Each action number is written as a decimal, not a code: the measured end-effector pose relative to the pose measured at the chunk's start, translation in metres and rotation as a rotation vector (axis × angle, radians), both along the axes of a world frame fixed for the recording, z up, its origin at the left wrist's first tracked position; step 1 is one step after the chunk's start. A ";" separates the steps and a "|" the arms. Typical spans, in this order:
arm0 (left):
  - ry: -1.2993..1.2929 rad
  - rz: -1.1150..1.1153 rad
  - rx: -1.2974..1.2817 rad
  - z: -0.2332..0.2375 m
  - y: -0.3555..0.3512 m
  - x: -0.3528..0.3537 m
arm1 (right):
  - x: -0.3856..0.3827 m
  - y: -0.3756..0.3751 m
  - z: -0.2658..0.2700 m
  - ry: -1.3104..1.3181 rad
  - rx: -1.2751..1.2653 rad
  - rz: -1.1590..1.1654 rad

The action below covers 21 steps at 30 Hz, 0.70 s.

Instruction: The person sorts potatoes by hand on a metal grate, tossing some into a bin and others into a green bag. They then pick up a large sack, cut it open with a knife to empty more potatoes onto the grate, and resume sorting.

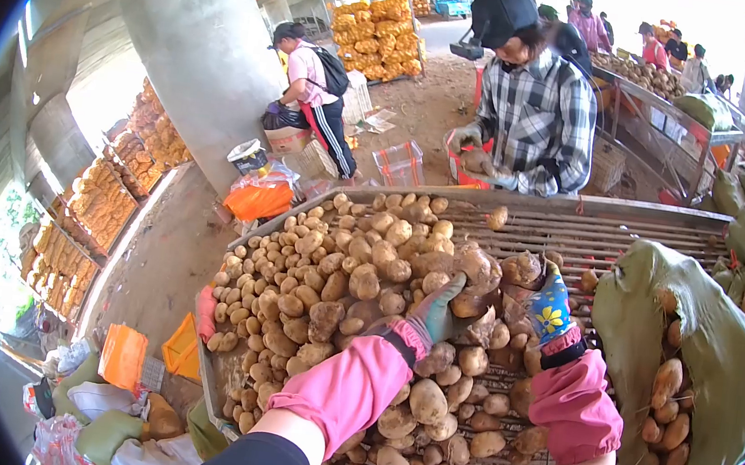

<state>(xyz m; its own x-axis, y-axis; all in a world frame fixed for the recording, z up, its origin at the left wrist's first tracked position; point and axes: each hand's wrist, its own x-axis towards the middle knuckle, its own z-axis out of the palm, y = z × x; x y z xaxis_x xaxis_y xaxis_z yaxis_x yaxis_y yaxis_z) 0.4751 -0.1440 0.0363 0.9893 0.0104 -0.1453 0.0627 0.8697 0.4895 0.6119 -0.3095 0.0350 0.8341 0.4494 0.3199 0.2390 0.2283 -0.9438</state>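
Note:
Potatoes of many sizes lie heaped on a slatted metal sorting table in front of me. My left hand, in a grey-green glove with a pink sleeve cover, is closed on a large dirty potato at the heap's right side. Close by, my right hand, in a blue glove with a yellow flower, is closed against a brown, soil-covered potato. Its palm side is hidden from me. Between the hands lie more dark, dirty potatoes, partly blurred.
Green sacks, one open with potatoes inside, line the right side. Across the table stands a person in a checked shirt holding a potato. Another person bends near a concrete pillar. Orange crates and bags lie left.

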 end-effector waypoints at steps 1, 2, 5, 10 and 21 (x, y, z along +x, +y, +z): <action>0.062 0.037 -0.033 0.001 0.001 0.009 | 0.006 0.006 -0.004 -0.007 -0.005 -0.026; 0.044 0.023 -0.013 0.004 0.003 0.014 | 0.010 0.011 -0.007 -0.012 -0.012 -0.052; 0.012 0.002 0.020 0.009 0.009 0.030 | 0.024 0.019 -0.022 -0.056 -0.050 -0.103; 0.024 0.011 0.045 0.005 0.012 0.048 | 0.025 0.020 -0.012 -0.036 -0.122 -0.148; 0.101 0.099 0.154 -0.012 0.019 0.063 | 0.050 0.035 -0.063 -0.141 -0.186 -0.288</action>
<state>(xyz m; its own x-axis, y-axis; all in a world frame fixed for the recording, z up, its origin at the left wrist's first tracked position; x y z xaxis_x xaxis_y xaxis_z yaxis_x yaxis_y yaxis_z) 0.5377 -0.1246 0.0244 0.9629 0.1366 -0.2327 0.0360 0.7895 0.6127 0.6616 -0.2745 -0.0282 0.8884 0.2640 0.3756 0.3992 -0.0398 -0.9160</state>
